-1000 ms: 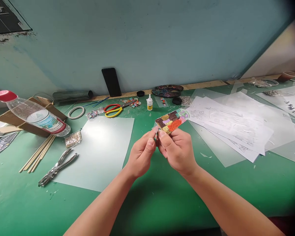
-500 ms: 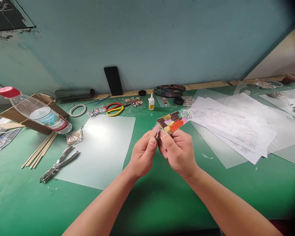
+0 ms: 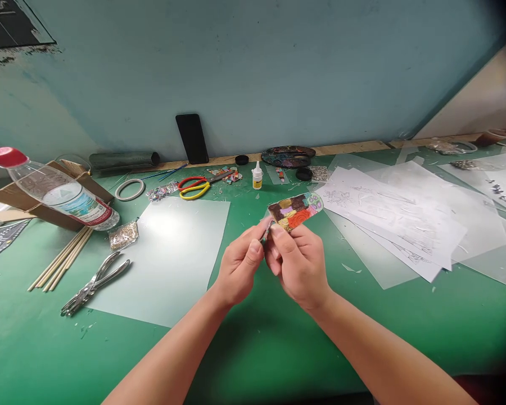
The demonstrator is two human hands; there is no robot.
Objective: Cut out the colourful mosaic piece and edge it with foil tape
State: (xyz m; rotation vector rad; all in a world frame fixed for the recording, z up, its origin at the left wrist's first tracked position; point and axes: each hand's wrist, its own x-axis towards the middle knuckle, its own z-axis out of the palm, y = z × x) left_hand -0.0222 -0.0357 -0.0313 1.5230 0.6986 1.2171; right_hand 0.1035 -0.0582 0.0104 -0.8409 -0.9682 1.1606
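Above the middle of the green table, my right hand grips a flat, brightly coloured piece with a rounded far end and patches of brown, red, yellow and green. Close against it, my left hand pinches a small narrow piece, partly green and pale, between thumb and fingers. This small piece meets the near corner of the coloured one; whether they are joined is hidden by my fingertips. Beyond my hands stands a small white glue bottle with a yellow label.
To the left are a translucent sheet, a metal hole punch, wooden sticks and a tilted plastic bottle. Scissors lie behind, and a phone leans on the wall. Drawn paper sheets overlap at right.
Both hands and the coloured piece have shifted slightly left in the picture, as has the whole scene. My left fingers have turned the small piece a little lower; both grips stay closed.
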